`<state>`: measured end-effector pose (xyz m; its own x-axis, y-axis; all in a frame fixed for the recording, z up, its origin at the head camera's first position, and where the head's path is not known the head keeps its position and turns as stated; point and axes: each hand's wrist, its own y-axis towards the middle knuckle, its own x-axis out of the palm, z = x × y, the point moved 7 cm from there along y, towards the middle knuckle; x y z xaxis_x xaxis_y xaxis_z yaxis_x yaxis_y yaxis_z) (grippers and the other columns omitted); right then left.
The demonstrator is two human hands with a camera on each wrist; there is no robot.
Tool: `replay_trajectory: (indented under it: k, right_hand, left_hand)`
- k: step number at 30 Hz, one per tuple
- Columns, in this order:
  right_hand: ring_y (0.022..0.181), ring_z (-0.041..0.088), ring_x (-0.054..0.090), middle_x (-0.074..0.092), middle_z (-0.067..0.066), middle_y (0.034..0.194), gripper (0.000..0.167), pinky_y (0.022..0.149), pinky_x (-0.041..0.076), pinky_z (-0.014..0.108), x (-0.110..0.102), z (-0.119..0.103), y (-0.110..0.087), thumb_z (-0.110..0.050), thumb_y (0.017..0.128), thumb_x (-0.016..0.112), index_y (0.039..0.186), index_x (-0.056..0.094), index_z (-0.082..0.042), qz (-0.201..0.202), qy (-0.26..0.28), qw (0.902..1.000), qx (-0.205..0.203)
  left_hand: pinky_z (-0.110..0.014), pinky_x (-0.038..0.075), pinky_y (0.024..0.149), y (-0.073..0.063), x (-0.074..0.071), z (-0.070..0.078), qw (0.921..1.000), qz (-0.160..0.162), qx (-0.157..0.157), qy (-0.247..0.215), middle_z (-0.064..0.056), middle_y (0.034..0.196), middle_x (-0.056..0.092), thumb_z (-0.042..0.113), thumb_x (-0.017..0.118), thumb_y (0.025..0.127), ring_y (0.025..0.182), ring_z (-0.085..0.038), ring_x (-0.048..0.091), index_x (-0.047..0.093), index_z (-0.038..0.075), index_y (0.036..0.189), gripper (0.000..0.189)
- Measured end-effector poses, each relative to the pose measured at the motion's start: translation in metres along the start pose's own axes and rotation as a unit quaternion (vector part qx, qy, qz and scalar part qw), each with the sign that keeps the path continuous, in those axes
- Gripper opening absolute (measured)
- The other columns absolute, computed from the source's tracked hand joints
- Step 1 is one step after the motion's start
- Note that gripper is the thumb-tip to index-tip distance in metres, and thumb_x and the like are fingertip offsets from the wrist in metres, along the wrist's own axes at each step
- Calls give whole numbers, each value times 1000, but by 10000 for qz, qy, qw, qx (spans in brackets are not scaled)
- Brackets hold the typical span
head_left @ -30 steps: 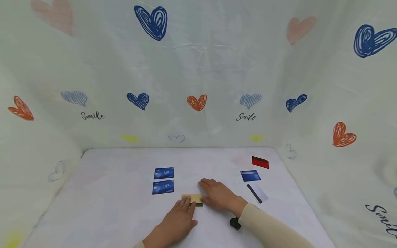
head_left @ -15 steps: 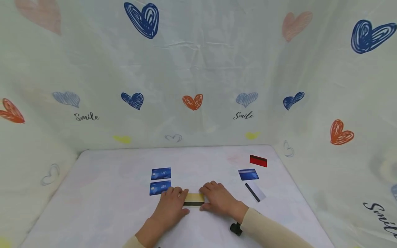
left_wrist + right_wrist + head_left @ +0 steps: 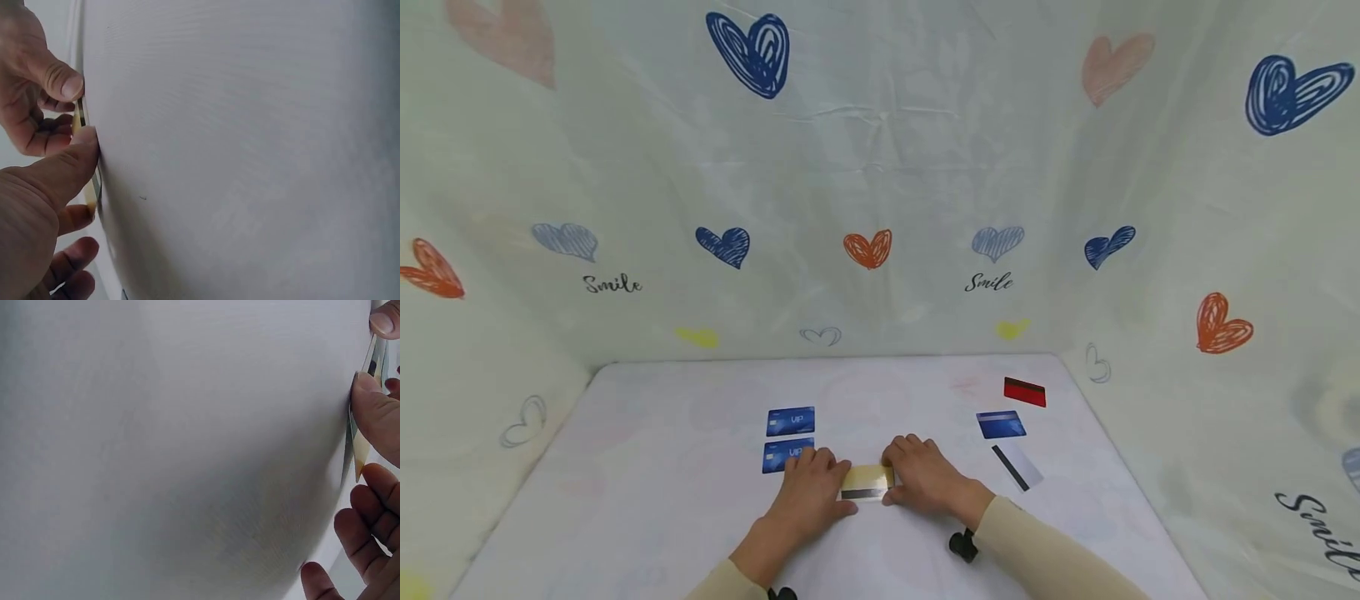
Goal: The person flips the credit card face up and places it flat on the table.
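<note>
A yellow-gold card with a dark magnetic stripe is between my two hands near the front middle of the table. At its left end my left hand pinches it between thumb and fingers. My right hand grips the opposite end the same way. Seen edge-on in the left wrist view, the card appears slightly tipped up from the white surface. The right wrist view shows the card between the right thumb and fingers. Left-hand fingers cover a corner of the lower blue VIP card.
Another blue VIP card lies just behind the lower one. At the right are a red card, a blue card with a pale stripe and a whitish card with a black stripe. A heart-printed curtain surrounds the white table.
My left hand has shifted from lying on the yellow card to gripping its left end, near the lower VIP card. The right hand's thumb has closed on the right end. The card now catches light.
</note>
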<state>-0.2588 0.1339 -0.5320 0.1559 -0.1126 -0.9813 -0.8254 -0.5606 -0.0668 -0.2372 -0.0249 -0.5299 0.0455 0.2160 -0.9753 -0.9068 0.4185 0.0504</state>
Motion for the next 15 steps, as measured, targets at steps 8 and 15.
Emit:
replay_trajectory:
  k: [8, 15]
  right_hand:
    - [105, 12, 54, 65, -6, 115, 46, 89, 50, 39, 5, -1, -2, -47, 89, 84, 122, 68, -18, 101, -108, 9998, -109]
    - [108, 13, 54, 64, -5, 121, 50, 91, 50, 38, 3, 1, -4, -50, 91, 80, 127, 66, -19, 179, -228, 9994, -212]
  left_hand:
    - [-49, 43, 89, 1, 0, 0, 9998, 68, 37, 183, -5, 111, 63, 52, 92, 77, 103, -25, 49, 73, 11, 119, 63]
    - [-45, 40, 88, 2, -5, 2, 9964, 386, 377, 659, -3, 109, 62, 56, 89, 78, 104, -24, 48, 72, 11, 116, 61]
